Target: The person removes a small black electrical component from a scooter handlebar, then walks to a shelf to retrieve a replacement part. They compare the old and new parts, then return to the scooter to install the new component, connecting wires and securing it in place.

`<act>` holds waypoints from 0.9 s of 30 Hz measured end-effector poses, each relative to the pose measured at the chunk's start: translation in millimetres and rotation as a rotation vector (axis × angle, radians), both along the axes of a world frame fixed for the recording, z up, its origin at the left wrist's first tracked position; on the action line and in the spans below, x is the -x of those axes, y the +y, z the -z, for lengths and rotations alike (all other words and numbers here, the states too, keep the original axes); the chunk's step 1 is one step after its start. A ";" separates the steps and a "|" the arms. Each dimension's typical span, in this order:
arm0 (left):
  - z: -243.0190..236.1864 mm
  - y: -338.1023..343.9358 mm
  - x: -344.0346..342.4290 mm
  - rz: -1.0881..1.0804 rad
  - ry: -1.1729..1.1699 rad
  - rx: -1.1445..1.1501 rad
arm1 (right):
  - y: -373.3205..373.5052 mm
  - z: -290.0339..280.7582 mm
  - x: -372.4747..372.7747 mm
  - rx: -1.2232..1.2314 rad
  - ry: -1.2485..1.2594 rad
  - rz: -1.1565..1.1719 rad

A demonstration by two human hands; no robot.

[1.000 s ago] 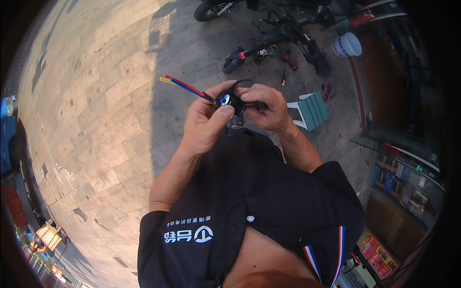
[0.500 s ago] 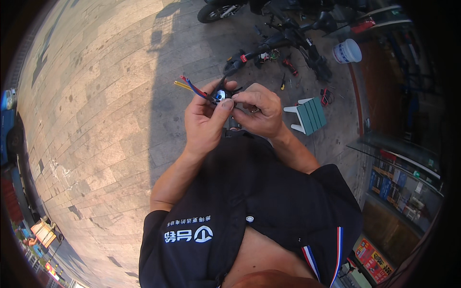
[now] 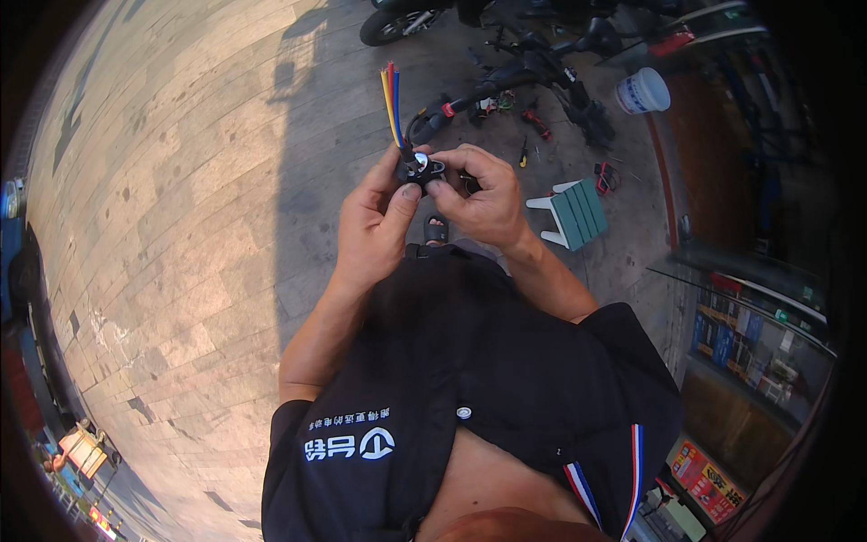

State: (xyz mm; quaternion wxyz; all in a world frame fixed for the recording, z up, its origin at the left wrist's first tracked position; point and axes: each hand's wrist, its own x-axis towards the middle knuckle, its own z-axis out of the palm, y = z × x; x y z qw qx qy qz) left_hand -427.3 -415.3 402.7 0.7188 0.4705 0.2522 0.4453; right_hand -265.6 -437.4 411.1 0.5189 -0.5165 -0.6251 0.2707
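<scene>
Up in front of my chest, both hands hold a small black part [image 3: 421, 168] with a shiny silvery face; its exact kind is too small to tell. A bundle of red, yellow and blue wires [image 3: 394, 108] sticks out from it, pointing away from me, and a thin black lead curves beside them. My left hand [image 3: 375, 221] closes on the part's left side, thumb at its near edge. From the right, my right hand [image 3: 483, 199] pinches the same part between thumb and fingers. Some of the fingers are hidden behind it.
A partly stripped black scooter [image 3: 533, 68] lies on the paving beyond my hands. Near it are a red-and-black power tool [image 3: 536, 124], a yellow-handled screwdriver [image 3: 523, 152] and a white bucket [image 3: 643, 91]. A green-topped stool [image 3: 579, 214] stands right, before a glass cabinet [image 3: 750, 339].
The black part has turned in my hands: its wires swung from pointing left to pointing away from me. My right fingers shifted their grip on it.
</scene>
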 end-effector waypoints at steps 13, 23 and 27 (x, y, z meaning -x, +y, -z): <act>30.8 7.6 1.4 0.036 -0.335 0.383 | 4.6 -5.7 -6.7 0.119 -0.105 -0.033; 24.7 10.1 13.1 0.101 -0.292 0.450 | 10.7 -7.5 -5.8 -0.042 -0.080 -0.080; 23.5 10.8 18.7 0.139 -0.267 0.453 | 10.9 -4.7 -4.1 -0.009 -0.035 -0.111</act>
